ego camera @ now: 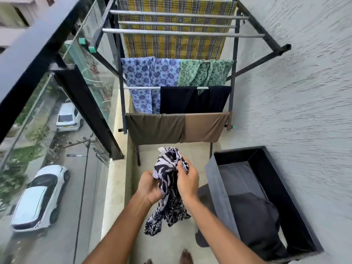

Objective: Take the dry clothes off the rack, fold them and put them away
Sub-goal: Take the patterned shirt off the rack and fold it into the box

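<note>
We are holding a black-and-white leaf-patterned garment (168,204) in front of us, low in the centre of the frame, clear of the black metal drying rack with grey rails (182,32) that is filling the upper middle. The left grip (149,187) is closing its fingers round the cloth from the left, and the right grip (187,182) is pinching a bunched edge from the right, so both are gripping the same piece with almost no gap between them. The garment is rising in a crumpled peak above the two grips and trailing down beneath them toward the bottom of the frame, so its long axis is running top to bottom and hanging free above the pale balcony floor (171,244). We are judging that it is not yet folded and that the grips are too near each other to spread it; they are likely needing to part sideways along an edge. The grey fabric bin with black lining (217,185) is standing at the lower right, just beside the right grip and farther from the left, with a dark grey folded cloth (253,218) already lying inside. On the rack's nearest rail an olive-brown cloth (156,128) and a tan cloth (205,126) are waiting.
</note>
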Demonstrator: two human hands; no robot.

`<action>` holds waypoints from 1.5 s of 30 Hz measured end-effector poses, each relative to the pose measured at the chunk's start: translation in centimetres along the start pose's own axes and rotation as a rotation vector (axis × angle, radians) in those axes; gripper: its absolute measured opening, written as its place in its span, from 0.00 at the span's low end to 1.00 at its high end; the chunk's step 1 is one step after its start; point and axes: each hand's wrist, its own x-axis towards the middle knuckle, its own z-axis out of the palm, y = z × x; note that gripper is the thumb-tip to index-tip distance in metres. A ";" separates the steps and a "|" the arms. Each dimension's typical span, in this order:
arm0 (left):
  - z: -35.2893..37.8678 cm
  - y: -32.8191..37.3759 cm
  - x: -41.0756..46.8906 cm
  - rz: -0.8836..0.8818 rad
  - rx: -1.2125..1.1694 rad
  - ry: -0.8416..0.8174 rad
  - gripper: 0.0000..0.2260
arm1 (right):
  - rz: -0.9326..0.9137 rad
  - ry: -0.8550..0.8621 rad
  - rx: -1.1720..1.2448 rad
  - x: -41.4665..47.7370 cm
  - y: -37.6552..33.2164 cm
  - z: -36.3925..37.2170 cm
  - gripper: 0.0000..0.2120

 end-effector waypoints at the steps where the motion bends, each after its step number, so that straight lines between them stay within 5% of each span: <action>1: 0.3 0.1 0.0 0.044 -0.030 0.011 0.19 | -0.027 -0.029 -0.002 0.0 0.2 0.0 0.15; 7: 2.8 -0.3 -1.7 0.412 0.635 0.129 0.16 | -0.077 -0.157 0.014 -0.5 1.1 0.0 0.18; 12: 2.6 -1.7 -1.7 0.636 0.869 0.299 0.13 | -0.188 -0.204 -0.131 -1.6 1.1 0.2 0.21; 16: 2.7 -2.1 -2.1 0.618 0.944 0.210 0.16 | -0.088 -0.401 -0.042 -2.9 0.6 -0.2 0.24; 20: 3.0 -1.9 -3.6 0.373 0.855 -0.066 0.20 | -0.115 -0.532 0.076 -2.3 1.1 -1.7 0.35; 23: 3.3 -1.0 -5.1 0.208 0.850 -0.113 0.19 | -0.102 -0.390 0.010 -0.8 0.5 -2.8 0.22; 26: 2.1 0.4 -4.3 0.481 0.966 0.064 0.12 | -0.100 -0.357 -0.017 0.5 -1.5 -4.4 0.11; 28: 0.4 1.2 -3.6 0.629 0.996 0.192 0.25 | -0.019 -0.398 0.132 1.2 -2.8 -5.8 0.09; 31: -0.7 2.0 -2.9 0.464 0.994 -0.005 0.44 | 0.038 -0.620 0.275 1.7 -4.6 -8.0 0.09; 34: -0.4 2.9 -3.1 0.408 0.924 -0.245 0.28 | 0.008 -0.708 0.241 2.1 -5.6 -9.0 0.14; 38: 0.9 3.0 -3.8 0.515 0.934 -0.218 0.14 | -0.091 -0.575 0.021 2.9 -6.4 -10.4 0.09; 42: 2.2 3.0 -4.6 0.652 1.182 -0.248 0.11 | -0.143 -0.431 -0.106 3.7 -5.6 -11.2 0.04; 45: 2.9 3.2 -5.0 0.706 1.288 -0.292 0.11 | -0.098 -0.385 -0.028 4.0 -4.6 -11.6 0.17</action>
